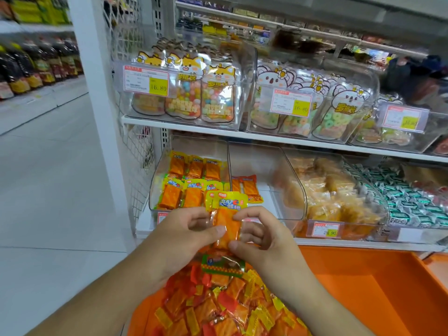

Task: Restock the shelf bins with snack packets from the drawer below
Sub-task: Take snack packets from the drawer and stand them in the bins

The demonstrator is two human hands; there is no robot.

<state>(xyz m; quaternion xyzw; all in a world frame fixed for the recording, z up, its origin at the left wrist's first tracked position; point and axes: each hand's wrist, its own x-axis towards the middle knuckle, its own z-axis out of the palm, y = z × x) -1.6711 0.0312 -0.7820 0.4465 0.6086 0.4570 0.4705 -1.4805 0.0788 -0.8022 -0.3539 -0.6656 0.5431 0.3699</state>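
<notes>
Both hands pinch one yellow-topped orange plastic snack packet (226,215): left hand (191,235) on its left edge, right hand (260,235) on its right. Packet sits above the orange drawer (363,282), just near of the clear left shelf bin (160,173).

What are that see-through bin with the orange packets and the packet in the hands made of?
The shelf bin looks like clear, rigid, glossy plastic, maybe acrylic: the packets show through its walls. The snack packet, held by the left hand and right hand, looks like thin, shiny plastic film, with a crinkled transparent edge.
</notes>
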